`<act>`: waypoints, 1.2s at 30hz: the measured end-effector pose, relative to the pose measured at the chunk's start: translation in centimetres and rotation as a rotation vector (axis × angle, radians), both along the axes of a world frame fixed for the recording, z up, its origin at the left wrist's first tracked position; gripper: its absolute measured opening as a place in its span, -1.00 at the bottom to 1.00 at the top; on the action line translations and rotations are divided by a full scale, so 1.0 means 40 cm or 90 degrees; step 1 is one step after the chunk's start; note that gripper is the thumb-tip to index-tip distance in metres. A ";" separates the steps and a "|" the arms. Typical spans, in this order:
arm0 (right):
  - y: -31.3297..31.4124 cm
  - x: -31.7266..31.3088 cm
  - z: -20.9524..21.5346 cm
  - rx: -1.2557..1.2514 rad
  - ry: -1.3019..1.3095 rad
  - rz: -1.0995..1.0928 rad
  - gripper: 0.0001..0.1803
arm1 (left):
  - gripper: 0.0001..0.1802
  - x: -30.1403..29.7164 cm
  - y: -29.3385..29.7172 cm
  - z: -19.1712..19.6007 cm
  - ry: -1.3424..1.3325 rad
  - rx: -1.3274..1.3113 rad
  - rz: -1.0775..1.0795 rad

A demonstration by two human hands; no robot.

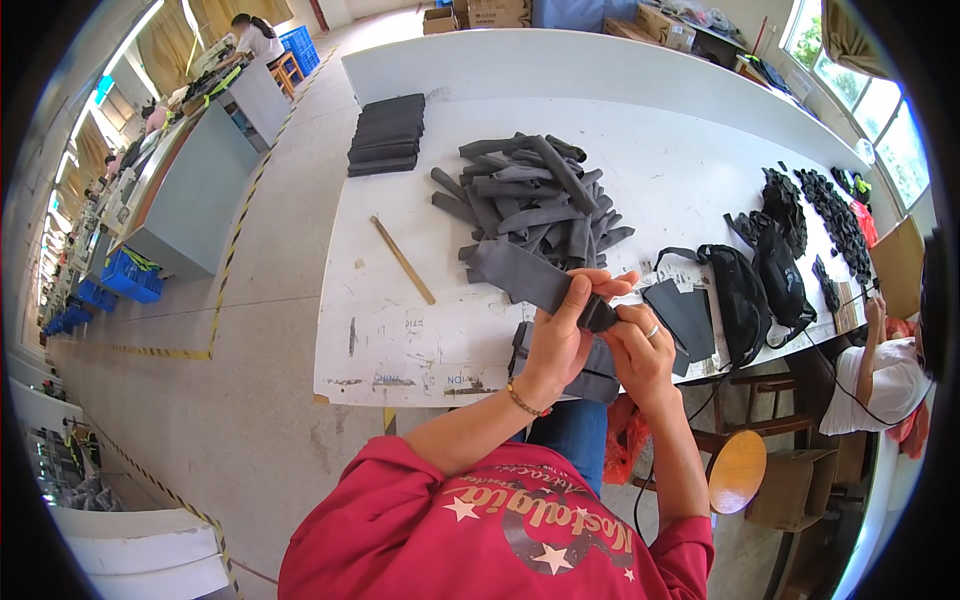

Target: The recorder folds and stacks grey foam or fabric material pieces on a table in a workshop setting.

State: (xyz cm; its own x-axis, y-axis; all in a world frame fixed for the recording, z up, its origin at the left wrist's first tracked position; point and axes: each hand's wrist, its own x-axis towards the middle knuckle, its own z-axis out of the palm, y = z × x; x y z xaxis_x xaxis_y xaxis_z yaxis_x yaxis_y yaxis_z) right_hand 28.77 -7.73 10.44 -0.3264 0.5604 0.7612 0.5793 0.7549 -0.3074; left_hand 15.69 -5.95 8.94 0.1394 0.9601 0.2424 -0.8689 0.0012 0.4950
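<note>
A dark grey fabric strip [520,272] lies across my left hand [562,345], its long end pointing away to the left. My left thumb presses on it and the fingers wrap beneath. The near end, folded and darker, is pinched in the fingertips of my right hand [642,350]. Just beyond my hands rises a loose heap of similar grey strips [535,185]. Below them, at the table's front edge, lie folded grey pieces [598,378], partly hidden by my left hand and wrist.
A neat stack of dark strips [387,135] and a thin wooden stick [403,260] lie left on the white table [350,300]. To the right are flat black pieces [685,315], black bags [738,300] and small black parts [835,215]. A co-worker [870,370] sits far right, near a stool [737,472].
</note>
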 end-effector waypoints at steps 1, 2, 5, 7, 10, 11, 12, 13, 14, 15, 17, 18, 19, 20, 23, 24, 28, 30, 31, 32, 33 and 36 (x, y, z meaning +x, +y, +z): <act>0.001 -0.002 0.000 -0.001 0.000 0.000 -0.73 | -0.65 0.000 0.002 -0.003 0.006 0.013 0.003; 0.003 -0.005 0.001 -0.004 0.006 -0.001 -0.76 | -0.65 -0.001 0.004 -0.006 0.012 0.025 0.006; 0.001 -0.010 -0.004 -0.015 0.013 -0.009 -0.78 | -0.64 -0.006 0.010 -0.015 0.014 0.028 -0.006; -0.005 -0.014 -0.004 -0.024 0.013 -0.020 -0.78 | -0.63 -0.016 0.019 -0.010 0.037 0.017 -0.006; -0.017 -0.061 -0.001 -0.173 0.120 -0.084 -0.81 | -0.60 -0.030 0.029 -0.002 0.063 0.000 -0.004; -0.008 -0.082 -0.010 -0.269 0.288 -0.054 -0.81 | -0.58 -0.032 0.034 0.002 0.066 -0.005 0.004; -0.002 -0.093 -0.022 -0.363 0.456 -0.024 -0.80 | -0.55 -0.031 0.039 0.001 0.082 0.021 0.004; 0.007 -0.106 -0.041 -0.334 0.486 -0.030 -0.82 | -0.55 -0.043 0.046 0.005 0.085 0.019 -0.007; -0.010 -0.099 -0.045 -0.333 0.492 -0.041 -0.82 | -0.56 -0.055 0.053 0.009 0.077 0.019 0.027; -0.024 -0.098 -0.035 -0.305 0.534 -0.055 -0.83 | -0.56 -0.063 0.063 0.012 0.070 0.022 0.066; -0.051 -0.085 -0.034 -0.298 0.618 -0.045 -0.86 | -0.57 -0.051 0.053 0.007 0.068 0.087 0.032; -0.064 -0.061 -0.022 -0.395 0.747 -0.005 -0.89 | -0.57 -0.038 0.045 0.006 0.060 0.149 0.001; -0.067 -0.051 -0.012 -0.433 0.770 -0.006 -0.85 | -0.60 -0.042 0.045 0.006 0.064 0.115 0.014; -0.062 -0.042 0.002 -0.470 0.793 -0.007 -0.80 | -0.60 -0.041 0.048 0.007 0.063 0.114 0.003; -0.057 -0.060 -0.004 -0.508 0.689 0.012 -0.82 | -0.62 -0.026 0.039 -0.006 0.054 0.119 -0.074; -0.057 -0.059 -0.005 -0.466 0.696 -0.010 -0.85 | -0.62 -0.027 0.041 -0.013 0.055 0.119 -0.082; -0.066 -0.056 -0.020 -0.461 0.734 0.003 -0.88 | -0.61 -0.031 0.037 -0.008 0.069 0.149 -0.107; -0.060 -0.053 -0.042 -0.414 0.725 0.005 -0.91 | -0.62 -0.021 0.024 0.013 0.033 0.018 -0.085; -0.059 -0.047 -0.042 -0.414 0.726 0.009 -0.91 | -0.62 -0.037 0.033 0.004 0.035 0.020 -0.082; -0.057 -0.037 -0.043 -0.315 0.662 -0.034 -0.92 | -0.65 -0.067 0.051 -0.014 0.053 -0.024 -0.016; -0.055 -0.032 -0.045 -0.221 0.595 -0.075 -0.93 | -0.68 -0.090 0.062 -0.025 0.071 -0.072 0.053; -0.057 -0.010 -0.061 -0.207 0.494 -0.098 -0.91 | -0.76 -0.118 0.063 -0.056 0.130 -0.090 0.117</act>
